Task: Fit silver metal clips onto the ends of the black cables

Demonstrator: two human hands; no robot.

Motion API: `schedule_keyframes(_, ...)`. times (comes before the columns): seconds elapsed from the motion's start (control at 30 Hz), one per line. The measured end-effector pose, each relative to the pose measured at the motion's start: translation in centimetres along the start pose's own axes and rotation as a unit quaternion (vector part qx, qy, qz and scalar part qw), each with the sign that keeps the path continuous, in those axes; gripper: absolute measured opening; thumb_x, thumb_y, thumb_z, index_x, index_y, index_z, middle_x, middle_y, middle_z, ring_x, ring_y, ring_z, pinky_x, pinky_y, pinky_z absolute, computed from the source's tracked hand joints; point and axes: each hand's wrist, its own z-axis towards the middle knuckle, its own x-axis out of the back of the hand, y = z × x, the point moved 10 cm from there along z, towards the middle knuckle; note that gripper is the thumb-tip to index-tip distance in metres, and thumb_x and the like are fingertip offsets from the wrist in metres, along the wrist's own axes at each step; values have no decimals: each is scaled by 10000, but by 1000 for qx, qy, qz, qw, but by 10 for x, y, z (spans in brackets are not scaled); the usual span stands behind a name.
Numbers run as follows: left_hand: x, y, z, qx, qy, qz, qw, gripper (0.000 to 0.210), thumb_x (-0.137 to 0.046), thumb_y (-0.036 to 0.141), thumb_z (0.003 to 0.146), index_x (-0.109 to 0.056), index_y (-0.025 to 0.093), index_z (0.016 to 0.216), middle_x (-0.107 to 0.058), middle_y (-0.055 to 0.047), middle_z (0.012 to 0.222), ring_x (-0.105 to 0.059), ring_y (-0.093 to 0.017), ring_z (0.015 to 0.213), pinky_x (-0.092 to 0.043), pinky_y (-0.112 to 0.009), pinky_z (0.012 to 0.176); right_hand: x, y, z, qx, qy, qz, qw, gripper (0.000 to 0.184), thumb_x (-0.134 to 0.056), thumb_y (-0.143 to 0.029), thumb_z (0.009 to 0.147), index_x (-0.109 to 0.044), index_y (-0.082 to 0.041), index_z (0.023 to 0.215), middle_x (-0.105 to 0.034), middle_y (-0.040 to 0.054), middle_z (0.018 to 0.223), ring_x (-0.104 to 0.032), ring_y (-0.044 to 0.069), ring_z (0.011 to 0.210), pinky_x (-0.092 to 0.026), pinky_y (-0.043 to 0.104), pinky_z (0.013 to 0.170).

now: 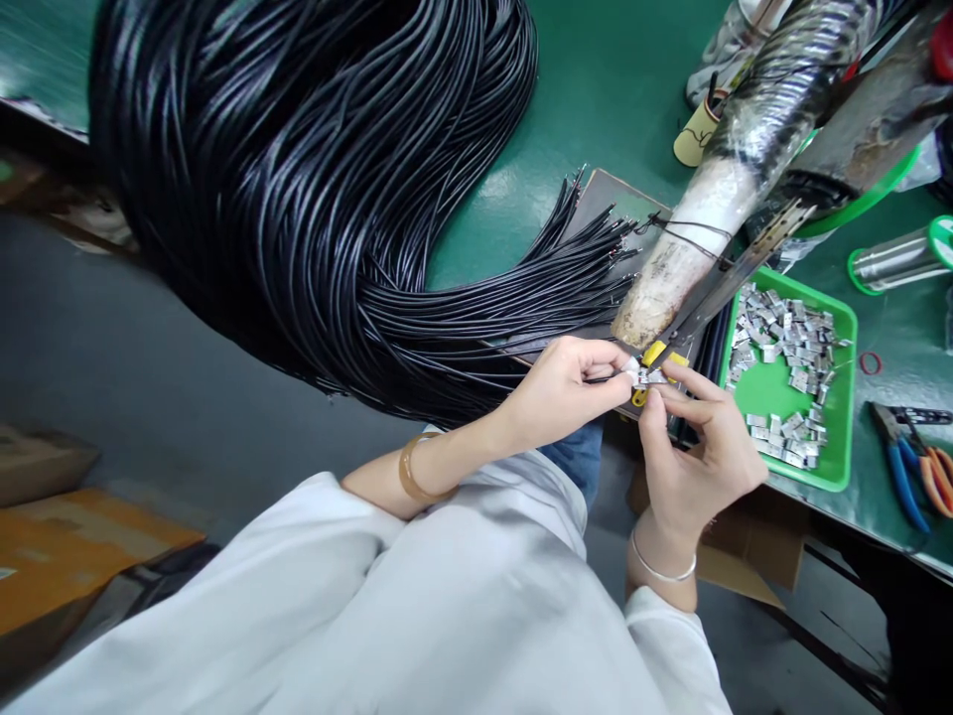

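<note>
My left hand [570, 390] is closed in a pinch, with something white at its fingertips. What lies between those fingers is too small to make out. Facing it, my right hand [696, 437] pinches a small silvery metal connector [652, 377] between thumb and fingers. Both sets of fingertips nearly meet at the bench edge, beside a yellow piece [655, 353] under the tip of a dark metal bar [726, 273]. Just left of the hands, a large bundle of black cables [298, 199] fans out, its stripped ends [621, 238] over a grey board [614, 204].
A white-ended duct hose [681, 243] hangs low above the hands. To the right stand a green tray [841, 397] of metal connectors, blue-handled pliers [902, 477], an orange-handled tool [936, 477], a red ring [871, 362] and a solder spool [897, 263]. Cardboard [81, 556] lies on the floor.
</note>
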Motion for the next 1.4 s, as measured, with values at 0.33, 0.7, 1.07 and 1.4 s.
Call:
schedule_keyframes(0.33,2,3,-3,-20,14,14,1000,176,-592,239,862,-679,106,788,-389,57,584,-291,-48,539,-214,-203,506,1,1,-2,1,12,1,1000,126,-712,-108,815,-637,-201,857,-763,27,971,-755,203,968,-640,317,781)
schedule_keyframes(0.7,0,-3,-7,8,-1,33,999,171,-605,255,840,-683,112,790,-332,62,564,-266,-58,540,-195,-210,504,4,2,-10,37,19,-5,999,157,-723,-106,808,-626,-203,885,-769,33,977,-761,180,913,-631,289,756)
schedule_keyframes(1.07,-9,20,-26,-10,-91,38,995,183,-643,285,855,-680,108,830,-504,32,615,-385,-66,554,-318,-209,531,17,2,-14,52,0,65,996,103,-673,-150,860,-596,-213,833,-716,-12,764,-694,121,651,-549,231,566)
schedule_keyframes(1.4,-19,35,-40,-174,-99,161,967,253,-534,280,960,-714,137,856,-711,-61,744,-600,-123,663,-477,-241,678,6,40,-14,-183,-30,150,971,155,-744,-278,828,-617,-190,813,-599,-68,646,-540,66,430,-420,194,403)
